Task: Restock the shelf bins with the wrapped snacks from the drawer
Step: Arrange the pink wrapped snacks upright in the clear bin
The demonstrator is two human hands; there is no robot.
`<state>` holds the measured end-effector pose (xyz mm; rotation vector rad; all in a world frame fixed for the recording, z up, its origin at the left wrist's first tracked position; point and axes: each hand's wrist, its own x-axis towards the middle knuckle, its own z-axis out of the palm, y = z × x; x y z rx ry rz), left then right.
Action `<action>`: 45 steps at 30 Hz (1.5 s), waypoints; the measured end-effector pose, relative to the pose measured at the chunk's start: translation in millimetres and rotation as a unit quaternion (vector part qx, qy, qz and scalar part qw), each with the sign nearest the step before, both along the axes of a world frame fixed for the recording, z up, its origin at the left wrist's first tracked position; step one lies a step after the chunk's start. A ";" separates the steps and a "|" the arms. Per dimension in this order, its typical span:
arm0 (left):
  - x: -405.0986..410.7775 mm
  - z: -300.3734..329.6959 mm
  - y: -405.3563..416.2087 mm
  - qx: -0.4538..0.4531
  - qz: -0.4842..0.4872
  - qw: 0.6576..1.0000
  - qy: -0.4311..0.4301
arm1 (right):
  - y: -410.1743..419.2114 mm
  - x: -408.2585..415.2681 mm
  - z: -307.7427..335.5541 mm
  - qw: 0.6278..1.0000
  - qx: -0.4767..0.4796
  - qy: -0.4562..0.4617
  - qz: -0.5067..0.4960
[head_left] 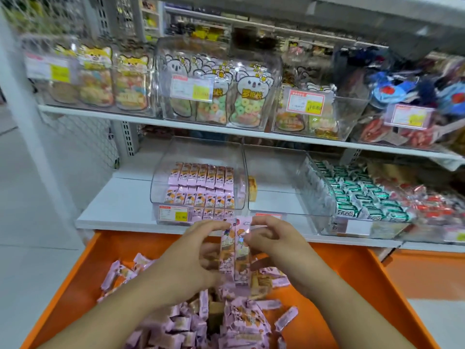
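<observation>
Both hands raised over the open orange plastic drawer (377,280), squaring up a small stack of pink-wrapped rectangular snack bars (235,253) held upright between them. Left hand (193,250) curled around the stack's left side, fingers pinching the wrappers; right hand (274,241) likewise clamped on the right edge, fingers bent over the top corner. Loose heap of matching pink wrapped snacks (201,321) lying jumbled in the drawer below.

Directly ahead, just above the stack: clear plastic shelf bin (161,182) on the white lower shelf (118,205), partly filled with neat upright rows of the same pink bars. Neighbouring clear bin (274,182) to its right nearly bare.

Best done by aligning wrapper ends flush first, keeping printed faces forward, then lowering the stack as one block into the gap at the bin's front. Light, even pressure advised, since slick wrappers probably slide and fan out.
</observation>
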<state>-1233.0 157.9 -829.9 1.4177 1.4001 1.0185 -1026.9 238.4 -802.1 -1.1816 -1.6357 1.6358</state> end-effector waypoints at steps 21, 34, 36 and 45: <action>-70.3 10.9 37.6 0.036 0.030 0.992 0.117 | 71.4 -95.0 -3.4 0.999 0.027 -0.031 0.000; -147.6 -6.1 53.9 0.038 0.146 0.950 0.274 | 150.8 -224.3 -8.3 0.994 0.062 -0.094 -0.005; -149.0 -9.7 54.1 0.020 0.134 0.958 0.251 | 152.6 -235.0 -23.6 0.990 0.017 -0.133 0.035; -144.0 -15.6 60.4 -0.014 0.147 0.951 0.273 | 157.0 -240.0 -51.5 0.904 0.280 -0.311 0.086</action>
